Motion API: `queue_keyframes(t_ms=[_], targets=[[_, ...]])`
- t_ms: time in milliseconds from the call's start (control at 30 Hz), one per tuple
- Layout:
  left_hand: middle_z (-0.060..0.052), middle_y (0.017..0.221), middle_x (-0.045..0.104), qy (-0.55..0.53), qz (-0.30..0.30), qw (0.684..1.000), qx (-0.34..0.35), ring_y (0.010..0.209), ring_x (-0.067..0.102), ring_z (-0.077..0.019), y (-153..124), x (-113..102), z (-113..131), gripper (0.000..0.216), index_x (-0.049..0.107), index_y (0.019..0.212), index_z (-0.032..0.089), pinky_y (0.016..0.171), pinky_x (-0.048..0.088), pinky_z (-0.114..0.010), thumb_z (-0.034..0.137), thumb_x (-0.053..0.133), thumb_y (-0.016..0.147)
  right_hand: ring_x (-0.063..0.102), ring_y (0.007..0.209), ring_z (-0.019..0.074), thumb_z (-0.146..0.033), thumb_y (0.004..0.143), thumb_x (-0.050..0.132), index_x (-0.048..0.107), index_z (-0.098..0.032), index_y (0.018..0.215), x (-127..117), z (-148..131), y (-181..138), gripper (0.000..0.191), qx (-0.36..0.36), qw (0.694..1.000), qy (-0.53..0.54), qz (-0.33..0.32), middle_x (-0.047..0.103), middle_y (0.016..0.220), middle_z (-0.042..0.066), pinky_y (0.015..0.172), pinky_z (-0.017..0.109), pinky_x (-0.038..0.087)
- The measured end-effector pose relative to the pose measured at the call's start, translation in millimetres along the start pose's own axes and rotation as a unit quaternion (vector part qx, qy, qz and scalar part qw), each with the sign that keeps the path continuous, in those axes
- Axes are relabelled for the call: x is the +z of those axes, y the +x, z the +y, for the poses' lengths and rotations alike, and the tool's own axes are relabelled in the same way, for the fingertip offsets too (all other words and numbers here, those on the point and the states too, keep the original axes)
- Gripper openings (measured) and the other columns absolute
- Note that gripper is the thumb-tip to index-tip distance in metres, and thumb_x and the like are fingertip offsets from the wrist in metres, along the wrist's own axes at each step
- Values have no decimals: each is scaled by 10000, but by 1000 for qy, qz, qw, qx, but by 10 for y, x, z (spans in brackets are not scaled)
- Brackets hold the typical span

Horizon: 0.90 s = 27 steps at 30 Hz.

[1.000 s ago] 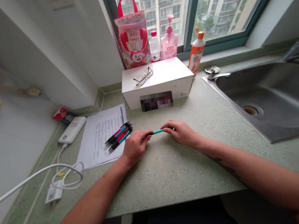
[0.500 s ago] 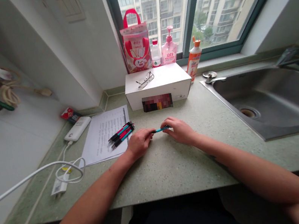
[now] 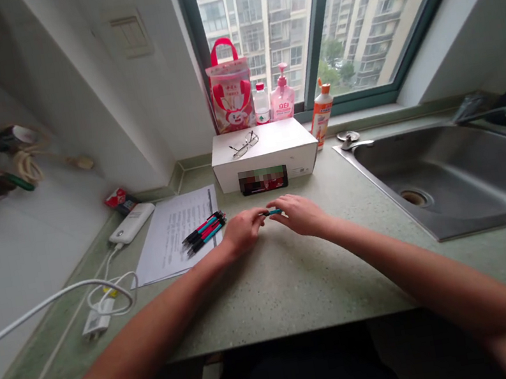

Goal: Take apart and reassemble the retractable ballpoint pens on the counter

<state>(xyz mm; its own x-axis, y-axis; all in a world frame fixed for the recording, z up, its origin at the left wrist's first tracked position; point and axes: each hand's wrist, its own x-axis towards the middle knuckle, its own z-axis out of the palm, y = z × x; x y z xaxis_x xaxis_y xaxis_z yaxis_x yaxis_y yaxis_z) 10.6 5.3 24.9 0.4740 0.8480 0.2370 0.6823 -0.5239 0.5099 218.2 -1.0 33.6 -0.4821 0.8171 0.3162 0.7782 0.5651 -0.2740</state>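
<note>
Counts on desk (image 3: 299, 292): left hand (image 3: 243, 230) + right hand (image 3: 302, 213) = 2 hands. Pen (image 3: 275, 211) between them, 1; pens (image 3: 204, 229) piled left, at least 3, overlap blurs tally. Far: bottles (image 3: 283, 105), 3; bag (image 3: 232, 99), 1; box (image 3: 226, 177), 1; glasses (image 3: 245, 145), 1 pair. Right: sink (image 3: 474, 178), 1.

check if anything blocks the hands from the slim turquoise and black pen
Nothing visible does: the left hand and right hand both hold the slim turquoise and black pen between them. The bunch of black, red and turquoise pens lies aside, left of them on white printed paper.
</note>
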Motion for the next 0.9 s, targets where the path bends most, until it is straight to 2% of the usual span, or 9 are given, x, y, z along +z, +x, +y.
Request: queue_keyframes(t_ms=[100, 233, 333, 433, 633, 800, 900], targets=[[-26, 921, 771, -12, 20, 1000, 10, 894, 711, -201, 28, 123, 3, 237, 699, 1139, 215, 867, 535, -326, 185, 539, 966, 626, 937, 229, -305, 1025, 511, 720, -186, 1048, 44, 65, -49, 241, 11, 1000, -23, 11, 718, 963, 85, 835, 348, 461], [-61, 1050, 759, 8, 35, 998, 52, 958, 699, -224, -68, 229, -34, 215, 696, 1128, 211, 885, 537, -357, 201, 560, 962, 605, 916, 232, -288, 998, 567, 720, -188, 1028, 106, 98, -158, 185, -23, 999, -13, 26, 712, 948, 83, 825, 356, 462], [-66, 996, 755, -1, 43, 997, 60, 910, 694, -229, -129, 222, -61, 196, 686, 1111, 194, 844, 543, -374, 200, 550, 971, 604, 943, 236, -250, 1004, 546, 704, -179, 1073, 133, 90, -191, 186, -40, 999, 2, 32, 705, 993, 97, 839, 362, 470], [-58, 970, 748, -22, 59, 996, 65, 903, 681, -220, -143, 199, -70, 190, 671, 1109, 202, 844, 537, -374, 195, 526, 987, 614, 932, 243, -297, 1019, 515, 686, -188, 1146, 156, 101, -195, 240, -28, 999, 14, 24, 706, 1004, 105, 821, 374, 482], [-61, 965, 730, -21, 73, 995, 67, 892, 658, -224, -132, 194, -56, 162, 663, 1075, 197, 831, 517, -382, 186, 529, 985, 617, 878, 219, -349, 1034, 486, 697, -206, 1052, 149, 123, -230, 255, -8, 999, 24, 30, 687, 949, 86, 777, 342, 464], [-62, 966, 725, -35, 77, 995, 49, 905, 653, -226, -132, 176, -66, 167, 661, 1068, 194, 843, 514, -386, 179, 519, 982, 634, 853, 208, -376, 1019, 520, 683, -207, 1100, 121, 106, -244, 248, 24, 998, 43, 29, 695, 944, 73, 743, 325, 456], [-65, 951, 713, -39, 87, 995, 42, 896, 639, -227, -126, 169, -78, 166, 659, 1055, 185, 827, 512, -387, 174, 511, 982, 628, 853, 205, -331, 1025, 486, 685, -203, 1140, 106, 103, -239, 263, 23, 999, 45, 21, 676, 939, 73, 739, 326, 459]])
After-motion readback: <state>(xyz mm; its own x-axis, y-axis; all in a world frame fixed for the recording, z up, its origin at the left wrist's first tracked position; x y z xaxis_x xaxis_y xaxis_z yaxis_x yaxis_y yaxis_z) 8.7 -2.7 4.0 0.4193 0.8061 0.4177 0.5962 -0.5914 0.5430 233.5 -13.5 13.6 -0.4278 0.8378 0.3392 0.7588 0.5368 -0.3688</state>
